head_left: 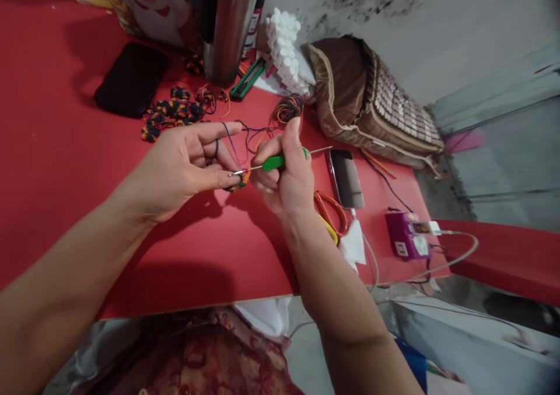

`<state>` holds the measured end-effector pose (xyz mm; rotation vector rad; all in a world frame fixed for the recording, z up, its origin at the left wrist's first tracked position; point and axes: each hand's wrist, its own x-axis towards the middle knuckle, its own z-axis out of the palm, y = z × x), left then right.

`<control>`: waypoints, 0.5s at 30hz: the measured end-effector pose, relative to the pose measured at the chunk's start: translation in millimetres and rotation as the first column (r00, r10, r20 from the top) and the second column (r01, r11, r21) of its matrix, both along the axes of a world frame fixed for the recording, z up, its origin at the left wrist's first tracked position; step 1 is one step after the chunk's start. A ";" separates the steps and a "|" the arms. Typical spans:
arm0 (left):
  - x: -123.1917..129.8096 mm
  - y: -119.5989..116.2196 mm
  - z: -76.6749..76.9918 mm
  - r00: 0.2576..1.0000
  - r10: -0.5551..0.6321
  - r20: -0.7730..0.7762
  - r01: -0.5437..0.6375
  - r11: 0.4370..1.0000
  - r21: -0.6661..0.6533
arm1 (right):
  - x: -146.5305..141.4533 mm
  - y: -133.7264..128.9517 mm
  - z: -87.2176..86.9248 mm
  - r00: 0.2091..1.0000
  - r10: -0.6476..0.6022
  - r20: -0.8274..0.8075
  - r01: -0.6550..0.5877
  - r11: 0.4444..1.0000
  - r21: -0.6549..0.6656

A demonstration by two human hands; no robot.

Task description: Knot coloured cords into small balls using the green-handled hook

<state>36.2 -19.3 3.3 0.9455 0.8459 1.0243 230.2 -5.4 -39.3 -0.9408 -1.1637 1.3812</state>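
Between thumb and fingers, my left hand (188, 161) pinches a small multicoloured crocheted piece (238, 182), with dark yarn looped over its raised index finger. My right hand (284, 170) is closed around the green handle of a crochet hook (273, 162). The hook's metal tip meets the crocheted piece beside my left thumb, and its other thin end sticks out to the right. Loose strands run behind the hands near a wound bundle of dark and orange yarn (287, 108). Finished-looking crocheted pieces (175, 112) lie in a heap beyond my left hand.
On the red table (184, 278) are a black pouch (131, 79), a metal flask (231, 27), a green cutter (247, 80), a phone (345, 178), orange-handled scissors (331, 212), white tissue (353, 245), a brown bag (371, 97) and a purple power box (406, 236) with cables.
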 end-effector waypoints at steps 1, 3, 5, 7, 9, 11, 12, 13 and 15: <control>-0.1 -0.2 0.5 1.000 -0.007 -0.018 0.007 1.000 0.004 | 1.9 1.2 -0.2 1.000 0.005 0.003 -0.005 1.000 0.000; -0.3 -0.6 1.2 0.999 -0.021 -0.042 0.022 1.000 0.005 | 5.0 3.7 -0.1 1.000 0.005 0.008 -0.006 1.000 0.011; -0.3 -0.9 1.7 0.998 -0.033 -0.046 0.033 0.999 0.000 | 7.1 5.9 0.5 1.000 0.000 0.009 0.000 1.000 0.023; -0.2 -1.2 1.7 0.998 -0.041 -0.042 0.041 0.999 -0.004 | 8.3 7.3 1.7 1.000 -0.001 0.009 0.000 1.000 0.029; -0.3 -1.4 1.4 0.998 -0.051 -0.038 0.051 0.999 -0.011 | 8.9 8.0 3.3 1.000 0.011 0.003 -0.012 0.999 0.035; -0.2 -1.6 1.4 0.998 -0.058 -0.033 0.057 0.998 -0.019 | 9.3 8.3 4.6 1.000 0.031 -0.004 -0.031 0.999 0.036; -0.1 -1.7 1.7 0.998 -0.061 -0.031 0.060 0.998 -0.023 | 9.6 8.5 4.9 0.999 0.040 -0.005 -0.040 0.999 0.033; 0.2 -1.9 2.1 0.998 -0.061 -0.026 0.060 0.998 -0.026 | 9.9 8.6 4.8 0.999 0.045 0.000 -0.045 0.999 0.027; 1.1 -2.2 3.2 0.998 -0.056 -0.017 0.055 0.998 -0.036 | 10.5 8.9 3.6 0.999 0.042 0.018 -0.042 0.999 0.008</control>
